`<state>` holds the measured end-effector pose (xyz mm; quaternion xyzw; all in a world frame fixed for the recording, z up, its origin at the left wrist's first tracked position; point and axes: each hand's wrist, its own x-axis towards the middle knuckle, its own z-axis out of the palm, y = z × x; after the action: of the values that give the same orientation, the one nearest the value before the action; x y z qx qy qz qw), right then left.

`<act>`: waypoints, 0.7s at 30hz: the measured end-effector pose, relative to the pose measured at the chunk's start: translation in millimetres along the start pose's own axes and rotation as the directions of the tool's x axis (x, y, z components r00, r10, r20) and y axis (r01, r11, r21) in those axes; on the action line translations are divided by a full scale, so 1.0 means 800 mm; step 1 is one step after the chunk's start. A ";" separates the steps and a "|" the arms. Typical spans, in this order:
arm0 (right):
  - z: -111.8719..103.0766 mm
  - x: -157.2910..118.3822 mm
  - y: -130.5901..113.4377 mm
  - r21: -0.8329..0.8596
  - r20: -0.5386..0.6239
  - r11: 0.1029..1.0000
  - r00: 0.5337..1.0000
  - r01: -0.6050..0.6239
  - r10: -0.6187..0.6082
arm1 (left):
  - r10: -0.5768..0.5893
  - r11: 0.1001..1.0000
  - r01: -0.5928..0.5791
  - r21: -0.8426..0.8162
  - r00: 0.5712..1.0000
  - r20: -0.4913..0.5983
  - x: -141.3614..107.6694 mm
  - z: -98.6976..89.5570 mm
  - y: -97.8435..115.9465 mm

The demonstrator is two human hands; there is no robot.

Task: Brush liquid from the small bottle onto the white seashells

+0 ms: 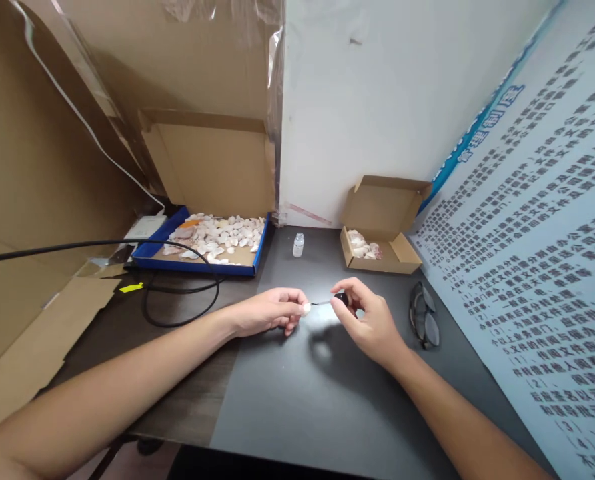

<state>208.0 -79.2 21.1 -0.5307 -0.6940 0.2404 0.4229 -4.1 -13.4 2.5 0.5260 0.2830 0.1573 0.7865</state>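
Between the left hand's (275, 312) fingertips: small white piece (306, 309), pinched.
Right hand (370, 321): fingers gripping a black cap (343, 298), its thin rod (322, 303) pointing at the piece.
Bottle (298, 245): I see it standing beyond the fingers.
Blue box (217, 269): farther off, left of them.

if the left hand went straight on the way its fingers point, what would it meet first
Probably the thin applicator, its tip at the small pale piece in the left hand; beyond comes the right hand, holding its black cap. Depth is unclear, so tip contact is uncertain.
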 end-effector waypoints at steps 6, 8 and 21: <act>0.000 0.001 0.000 0.074 0.030 0.997 1.000 0.006 -0.008 | 0.003 1.000 -0.003 0.008 1.000 0.003 0.001 -0.002 -0.002; 0.000 0.000 0.000 0.041 0.026 0.999 1.000 -0.010 0.009 | 0.004 1.000 -0.004 0.013 1.000 0.003 0.001 -0.002 -0.003; 0.002 -0.001 0.000 0.042 -0.009 0.999 1.000 -0.006 0.007 | 0.015 0.999 -0.015 0.031 1.000 0.005 -0.001 0.002 0.002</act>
<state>206.7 -79.3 19.9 -0.5251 -0.6852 0.2537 0.4364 -4.0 -14.5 5.0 0.5408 0.2796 0.1575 0.7775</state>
